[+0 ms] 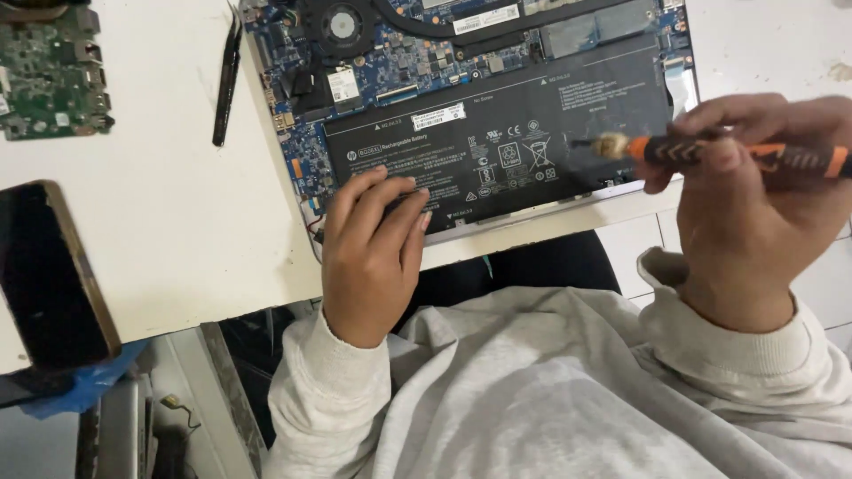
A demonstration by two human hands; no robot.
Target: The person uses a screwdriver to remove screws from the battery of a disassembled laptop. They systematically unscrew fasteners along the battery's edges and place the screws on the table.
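Hands [373,248]: two; screwdriver [737,155]: one.

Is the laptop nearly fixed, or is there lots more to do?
Done: the laptop lies open with its bottom cover off, so the battery, fan and boards show. In hand: the left hand presses on the battery's near edge, and the right hand holds an orange-and-black screwdriver over its right end. Left: the battery still sits in place, so the job looks only partway through.

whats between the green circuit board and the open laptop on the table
In the head view, black tweezers lie on the white table between the green circuit board and the open laptop.
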